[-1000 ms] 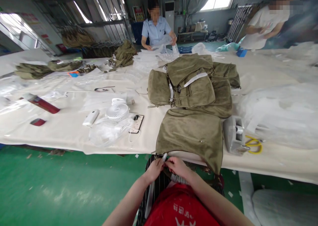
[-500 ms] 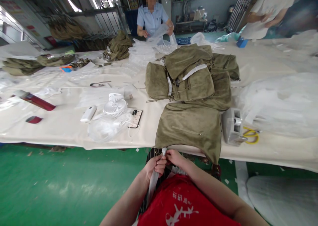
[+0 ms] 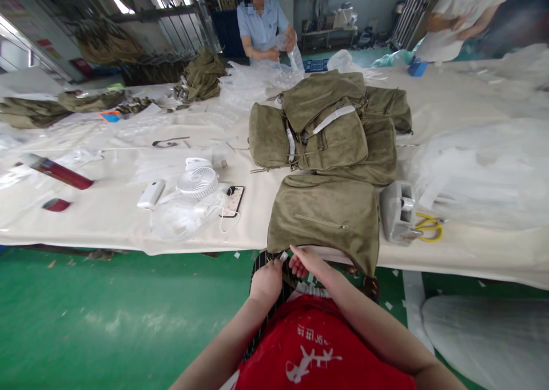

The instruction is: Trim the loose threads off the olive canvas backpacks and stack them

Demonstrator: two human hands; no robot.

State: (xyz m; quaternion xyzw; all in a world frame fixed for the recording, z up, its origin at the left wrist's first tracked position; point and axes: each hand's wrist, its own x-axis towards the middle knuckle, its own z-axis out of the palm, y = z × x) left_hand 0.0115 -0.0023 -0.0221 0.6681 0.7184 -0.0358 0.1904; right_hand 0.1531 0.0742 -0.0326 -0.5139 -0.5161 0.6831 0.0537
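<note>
Since half a second ago, my right grip (image 3: 305, 262) has loosened and come away from my left grip (image 3: 266, 280), and the white strip (image 3: 283, 256) that trailed below the left one is mostly out of sight. Right-hand fingers now stand apart, half curled, with nothing I can make out between them. Left-hand fingers stay folded together, clamped on the strip, whose short pale end pokes out just by the near left corner of the front olive bag (image 3: 326, 201), my landmark. Both grips are at that bag's near edge, over my lap, where a wrapped strap (image 3: 312, 290) lies below my right one.

The front bag lies flat, its near side hanging over the edge of the worktop (image 3: 253, 230). Just beyond it is a heap of olive bags (image 3: 332, 135). To its right, close beside it, sits a grey tape dispenser (image 3: 397, 213), then yellow-handled scissors (image 3: 429, 228). Left of it lie a phone (image 3: 234, 201) and a white fan (image 3: 198, 181). Well beyond it, a co-worker (image 3: 262, 27) handles clear plastic.
</note>
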